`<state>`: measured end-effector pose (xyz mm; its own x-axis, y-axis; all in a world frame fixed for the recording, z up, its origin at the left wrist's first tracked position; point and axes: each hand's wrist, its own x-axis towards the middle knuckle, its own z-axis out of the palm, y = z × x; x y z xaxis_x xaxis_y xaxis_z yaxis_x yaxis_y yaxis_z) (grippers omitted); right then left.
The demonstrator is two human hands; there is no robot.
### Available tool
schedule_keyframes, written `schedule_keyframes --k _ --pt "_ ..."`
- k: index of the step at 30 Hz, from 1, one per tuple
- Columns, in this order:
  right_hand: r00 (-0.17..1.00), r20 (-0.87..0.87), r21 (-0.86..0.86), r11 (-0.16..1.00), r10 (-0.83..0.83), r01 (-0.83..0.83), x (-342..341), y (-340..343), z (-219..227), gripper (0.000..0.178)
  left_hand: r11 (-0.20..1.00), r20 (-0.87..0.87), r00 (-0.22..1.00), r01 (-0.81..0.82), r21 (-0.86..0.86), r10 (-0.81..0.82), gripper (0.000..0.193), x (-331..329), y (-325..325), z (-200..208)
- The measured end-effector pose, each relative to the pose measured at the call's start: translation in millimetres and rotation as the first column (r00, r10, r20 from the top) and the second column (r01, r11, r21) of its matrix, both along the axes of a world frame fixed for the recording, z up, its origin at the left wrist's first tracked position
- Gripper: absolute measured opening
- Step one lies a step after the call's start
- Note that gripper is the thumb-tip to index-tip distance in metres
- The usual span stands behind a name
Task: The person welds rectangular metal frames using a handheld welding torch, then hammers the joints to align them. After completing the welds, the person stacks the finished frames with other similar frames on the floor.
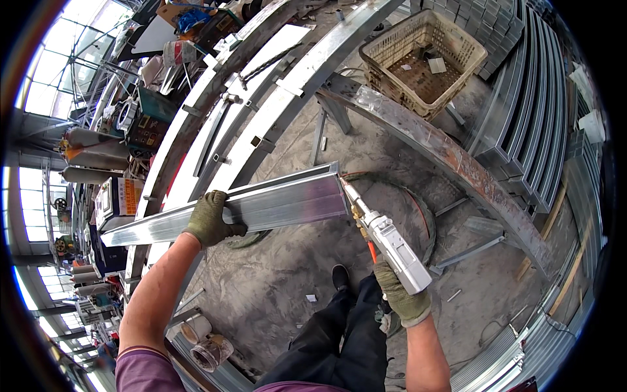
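My left hand [210, 221], in a green work glove, is closed around the edge of a long, shiny metal channel [294, 201]. The channel lies slantwise, its left part over the metal beams and its right end out over the floor. In my right hand [403, 297], also gloved, is a white and grey handheld welding gun [397, 251] with a slim nozzle and an orange part on its side. Its tip points up at the channel's right end, close to the corner; whether they touch I cannot tell. Purplish discolouring shows on the metal near that end.
Steel beams on stands [297, 85] run up from the left, and a rusty beam [450, 150] crosses to the right. A dirty plastic crate [424, 62] stands at the back. Stacked metal profiles [532, 117] fill the right. Hoses [424, 209] loop across the floor; a bucket [212, 353] sits lower left.
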<state>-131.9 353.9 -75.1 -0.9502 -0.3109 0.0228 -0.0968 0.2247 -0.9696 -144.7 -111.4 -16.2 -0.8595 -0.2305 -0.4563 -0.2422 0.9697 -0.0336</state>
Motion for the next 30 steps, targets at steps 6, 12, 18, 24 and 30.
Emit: schedule_keyframes --k 6,12,18,24,30 --pt "1.000 0.008 -0.003 1.000 0.022 -0.022 -2.8 -1.3 2.6 0.024 1.000 -0.004 1.000 0.004 0.002 -0.004 0.098 0.1 -1.4 -1.5" --pt "0.999 -0.014 -0.018 0.999 0.031 -0.031 -2.3 -0.5 0.2 0.025 1.000 0.005 1.000 0.002 0.001 -0.002 0.100 -0.7 -1.5 -1.0" --pt "0.997 -0.067 -0.001 1.000 0.027 -0.027 -2.7 -1.7 -2.8 0.027 1.000 0.005 1.000 0.004 0.004 -0.004 0.100 -0.9 -1.4 -0.4" --pt "0.995 -0.087 0.047 0.998 0.055 -0.051 -5.6 0.0 0.2 0.029 1.000 -0.002 1.000 0.005 -0.001 -0.005 0.100 -0.5 -1.0 -0.7" --pt "0.991 -0.130 0.045 0.999 0.011 -0.005 -4.1 -4.2 -5.4 0.024 1.000 -0.015 1.000 0.020 0.011 -0.020 0.099 0.5 -2.1 -2.3"
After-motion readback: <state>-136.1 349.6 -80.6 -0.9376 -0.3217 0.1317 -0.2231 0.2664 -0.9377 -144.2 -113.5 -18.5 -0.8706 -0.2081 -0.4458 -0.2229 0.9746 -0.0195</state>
